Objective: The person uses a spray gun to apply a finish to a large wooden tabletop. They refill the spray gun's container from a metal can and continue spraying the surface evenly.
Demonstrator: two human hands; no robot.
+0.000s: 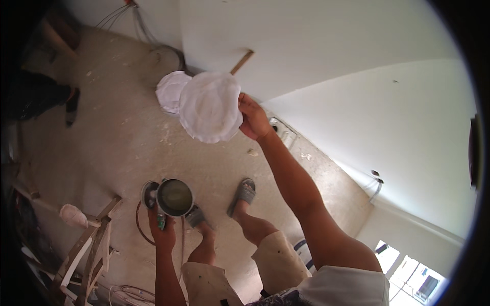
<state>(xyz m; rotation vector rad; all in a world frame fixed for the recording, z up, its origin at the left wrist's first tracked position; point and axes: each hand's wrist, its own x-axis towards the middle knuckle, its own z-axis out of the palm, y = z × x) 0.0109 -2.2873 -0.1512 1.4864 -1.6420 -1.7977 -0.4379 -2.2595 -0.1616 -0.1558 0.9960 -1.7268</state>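
Note:
My left hand (162,232) is closed on a spray gun (150,196), whose round metal cup (175,201) is open at the top and holds pale greenish liquid. My right hand (252,117) grips the right edge of a round, white, crinkle-edged piece (209,107), like a paper or fabric filter, held out flat above the floor. Behind it, partly hidden, is another white piece (168,92) of similar look; whether it rests on something, I cannot tell.
Wooden trestle-like frames (89,245) stand at lower left, near hoses (138,296) on the concrete floor (117,143). A person's dark leg (46,94) is at upper left. A white wall (347,102) runs along the right, with a wooden stick (242,61) near it and cables (377,183).

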